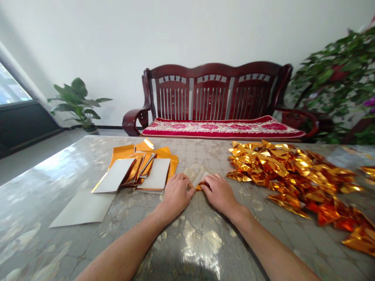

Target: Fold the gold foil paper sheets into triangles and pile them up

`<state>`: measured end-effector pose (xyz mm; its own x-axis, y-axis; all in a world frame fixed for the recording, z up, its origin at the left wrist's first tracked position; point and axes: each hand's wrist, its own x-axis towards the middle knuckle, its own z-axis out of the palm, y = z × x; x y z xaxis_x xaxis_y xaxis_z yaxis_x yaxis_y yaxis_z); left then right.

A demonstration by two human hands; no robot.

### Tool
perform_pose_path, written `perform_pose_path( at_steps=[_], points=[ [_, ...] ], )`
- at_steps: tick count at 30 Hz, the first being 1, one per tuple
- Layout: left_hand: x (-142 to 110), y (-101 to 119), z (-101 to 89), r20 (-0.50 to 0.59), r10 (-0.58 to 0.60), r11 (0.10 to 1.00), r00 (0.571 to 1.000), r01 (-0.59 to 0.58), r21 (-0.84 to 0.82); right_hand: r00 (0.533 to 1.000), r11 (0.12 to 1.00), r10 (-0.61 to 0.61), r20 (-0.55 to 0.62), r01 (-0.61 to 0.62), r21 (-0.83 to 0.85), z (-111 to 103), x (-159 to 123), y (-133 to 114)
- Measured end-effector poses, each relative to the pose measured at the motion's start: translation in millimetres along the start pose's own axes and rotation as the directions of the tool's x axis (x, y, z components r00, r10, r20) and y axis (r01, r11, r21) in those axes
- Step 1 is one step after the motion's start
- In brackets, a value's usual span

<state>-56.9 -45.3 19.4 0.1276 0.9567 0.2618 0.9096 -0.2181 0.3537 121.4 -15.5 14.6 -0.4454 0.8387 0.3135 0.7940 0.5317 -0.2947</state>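
Both hands meet low over the middle of the table, closed on one sheet of gold foil paper (pixel 199 187). Its pale underside faces up behind the fingers, and a strip of gold shows between them. My left hand (pixel 178 191) pinches the near left part with thumb and fingers. On the other side my right hand (pixel 219 192) grips the right part, its fingers curled down. Much of the paper is hidden by the hands. Left of them lie stacks of flat foil sheets (pixel 154 173), some white side up. Off to the right spreads a heap of folded gold foil pieces (pixel 275 164).
A single pale sheet (pixel 83 207) lies flat at the left of the patterned table (pixel 117 249). Beyond the table stands a dark red wooden bench (pixel 211 72) with a red floral cushion (pixel 222 127). Leafy plants (pixel 77 99) flank it. Clear plastic (pixel 348 156) lies at the far right.
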Motion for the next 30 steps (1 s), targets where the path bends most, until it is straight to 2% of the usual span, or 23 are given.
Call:
perform_pose_path(
  at_steps=[5,18,30],
  points=[
    [-0.1,2.8,-2.4,0.006,-0.021,1.0,1.0,0.02,0.021,1.0,0.999,0.03,0.002,-0.03,0.036,-0.4,1.1,1.8],
    [0.5,0.7,-3.4,0.006,-0.064,0.997,0.998,0.064,-0.048,0.997,0.997,0.079,0.006,-0.078,-0.016,0.8,3.5,-1.1],
    [1.5,4.5,-1.8,-0.01,-0.05,0.999,0.999,0.05,-0.012,0.99,0.991,0.137,-0.026,-0.137,0.0,-1.0,2.6,-5.3]
  ],
)
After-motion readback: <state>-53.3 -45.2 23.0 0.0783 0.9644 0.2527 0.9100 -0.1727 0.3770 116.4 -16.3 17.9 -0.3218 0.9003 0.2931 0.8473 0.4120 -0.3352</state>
